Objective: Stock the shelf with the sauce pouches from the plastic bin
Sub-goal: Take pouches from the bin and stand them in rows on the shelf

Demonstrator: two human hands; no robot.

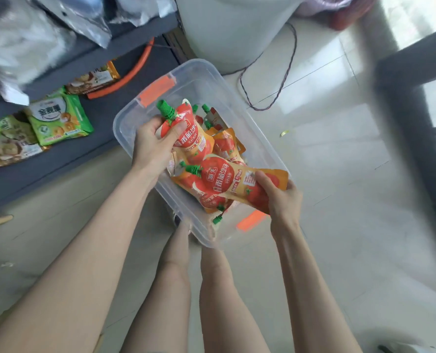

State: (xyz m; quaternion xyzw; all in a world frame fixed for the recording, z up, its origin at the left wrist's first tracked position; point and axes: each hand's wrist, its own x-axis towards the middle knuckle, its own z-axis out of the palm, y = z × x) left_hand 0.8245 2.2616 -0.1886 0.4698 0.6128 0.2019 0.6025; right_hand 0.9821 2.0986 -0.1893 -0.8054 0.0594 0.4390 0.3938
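At the bin's near right corner, the right hand (283, 197) has its fingers (262, 180) curled round the bottom end of a sauce pouch (224, 178), which lies across the pile. By the bin's left edge, the left hand (151, 145) pinches a second pouch (196, 142) just below its green cap. More pouches (225, 146) lie inside the clear plastic bin (194, 80) on the floor (313, 174), and beyond its left edge the grey shelf (104, 115) carries snack packets (58, 118).
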